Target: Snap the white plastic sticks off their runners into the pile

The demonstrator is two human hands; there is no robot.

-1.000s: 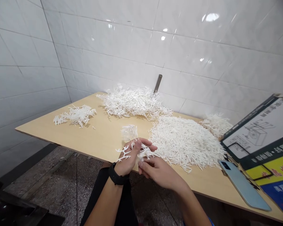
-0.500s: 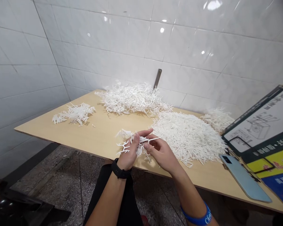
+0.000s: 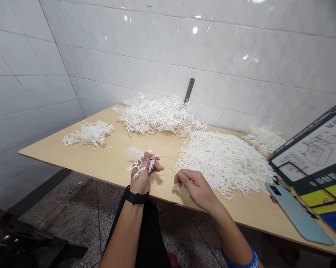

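Note:
Over the front of the table, my left hand point(image 3: 143, 174) is closed around a white branched plastic sprue point(image 3: 138, 166), with its forked arms poking out on the left and one thin stem pointing right. To its right, my right hand point(image 3: 194, 186) is apart from it with fingers curled in. Under those fingertips are small white plastic pieces point(image 3: 177, 187); some may be in the grip, though the fingers hide this. A broad heap of small white pieces point(image 3: 223, 160) lies just beyond my right hand.
A tangled pile of branched white sprues point(image 3: 156, 117) is at the back, and a smaller bunch point(image 3: 91, 133) at left. A metal bar point(image 3: 189, 90) leans on the tiled wall. At right are a light blue phone point(image 3: 300, 216) and a printed box point(image 3: 318, 156).
My hands have moved apart: the left one went left with the sprue, while the right one drew away from it, down and slightly right, with its fingers curled.

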